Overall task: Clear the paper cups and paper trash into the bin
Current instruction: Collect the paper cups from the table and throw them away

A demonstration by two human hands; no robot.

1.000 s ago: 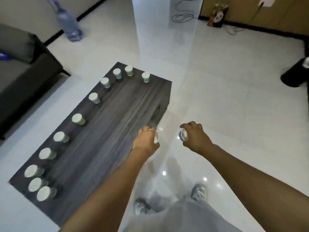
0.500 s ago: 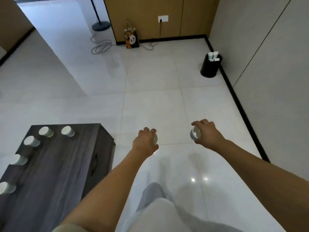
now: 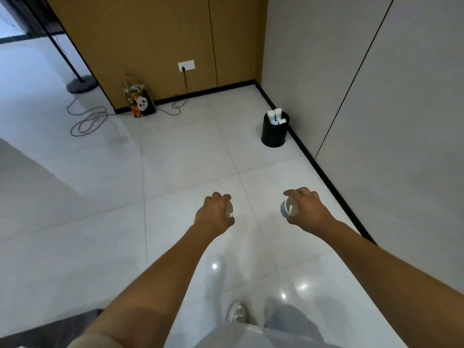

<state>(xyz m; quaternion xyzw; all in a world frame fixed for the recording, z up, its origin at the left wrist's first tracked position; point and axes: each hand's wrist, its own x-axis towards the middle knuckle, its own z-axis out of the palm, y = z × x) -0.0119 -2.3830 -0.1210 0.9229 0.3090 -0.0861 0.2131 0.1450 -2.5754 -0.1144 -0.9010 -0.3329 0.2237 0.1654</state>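
1. one paper cup [image 3: 288, 209] held in the curled right hand [image 3: 305, 209], another cup [image 3: 230, 209] in the curled left hand [image 3: 213, 214], out over the floor.
2. black bin [image 3: 274, 133], well ahead by the wall, already holds white cups [image 3: 274, 115]; these two not yet dropped in.

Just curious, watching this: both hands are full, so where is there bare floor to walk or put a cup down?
Bare tile runs from the hands, left hand and right hand, ahead to the black bin by the grey wall. It is crowded at the wooden wall: a panda bag, looped cable and a lamp base. Cups already fill the bin's top.
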